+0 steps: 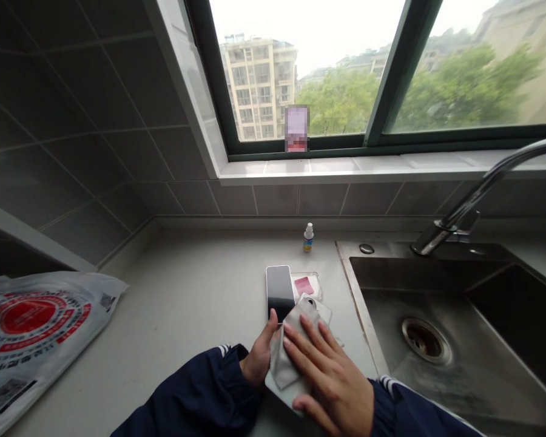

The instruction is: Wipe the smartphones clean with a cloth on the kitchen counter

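Observation:
My right hand (328, 370) lies flat with its fingers stretched out on a grey cloth (286, 352), pressing it onto a clear phone case (321, 308) on the counter. My left hand (260, 355) grips the left edge of that case and cloth, thumb up against a black smartphone (279, 290) that lies face up just beyond. A small packet with a pink pad (306, 284) rests to the right of the phone.
A small dropper bottle (308, 237) stands near the back wall. A steel sink (437, 315) with a faucet (477, 194) fills the right. A white plastic bag with red print (31, 328) lies at the left on the grey counter (186, 303).

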Available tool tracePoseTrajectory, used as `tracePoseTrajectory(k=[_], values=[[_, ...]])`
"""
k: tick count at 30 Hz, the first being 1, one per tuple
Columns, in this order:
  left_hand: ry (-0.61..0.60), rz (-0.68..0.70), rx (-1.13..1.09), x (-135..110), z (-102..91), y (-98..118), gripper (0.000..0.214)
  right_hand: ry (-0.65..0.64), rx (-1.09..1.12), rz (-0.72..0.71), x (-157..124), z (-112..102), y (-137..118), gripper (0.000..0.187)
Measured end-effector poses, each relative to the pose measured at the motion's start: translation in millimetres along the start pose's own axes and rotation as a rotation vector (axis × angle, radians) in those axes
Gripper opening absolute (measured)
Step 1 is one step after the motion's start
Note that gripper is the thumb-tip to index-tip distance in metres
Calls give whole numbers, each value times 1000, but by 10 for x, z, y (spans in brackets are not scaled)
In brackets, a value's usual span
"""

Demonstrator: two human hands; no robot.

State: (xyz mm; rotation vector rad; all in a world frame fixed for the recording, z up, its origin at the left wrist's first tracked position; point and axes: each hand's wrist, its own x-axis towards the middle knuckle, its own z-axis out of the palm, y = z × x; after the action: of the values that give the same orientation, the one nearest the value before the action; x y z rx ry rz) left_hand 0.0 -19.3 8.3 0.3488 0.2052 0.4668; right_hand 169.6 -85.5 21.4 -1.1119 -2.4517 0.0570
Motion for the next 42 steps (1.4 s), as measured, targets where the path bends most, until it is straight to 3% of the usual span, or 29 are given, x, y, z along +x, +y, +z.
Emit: tracePoseTrajectory(k=[7, 14, 16, 18, 19, 28, 34, 39, 42], values=[[54, -50, -45, -8, 14, -38, 88, -20, -11, -145, 6, 15, -83, 69], [-87, 25, 187, -45, 3, -58, 72, 36, -94, 34, 20, -56, 44, 64], [-95, -64, 245, -63, -26, -59, 79, 51, -118, 55, 13, -67, 128, 64], [-107, -246, 292, -69, -40, -50, 91, 79, -134, 90, 1, -64, 202, 65], [-115, -261, 317, -65, -44, -44, 95, 95, -138, 107, -5, -58, 229, 64], [-137, -272, 396, -33, -221, -82, 107, 165, -127, 173, -22, -29, 258, 57], [-118, -204, 374, -30, -235, -112, 95, 221, -115, 228, -24, -16, 276, 56], [-127, -332, 332, -58, -252, -90, 107, 149, -126, 136, -9, -44, 216, 54], [-102, -213, 257, -59, -161, -84, 88, 86, -117, 55, 16, -62, 115, 54]])
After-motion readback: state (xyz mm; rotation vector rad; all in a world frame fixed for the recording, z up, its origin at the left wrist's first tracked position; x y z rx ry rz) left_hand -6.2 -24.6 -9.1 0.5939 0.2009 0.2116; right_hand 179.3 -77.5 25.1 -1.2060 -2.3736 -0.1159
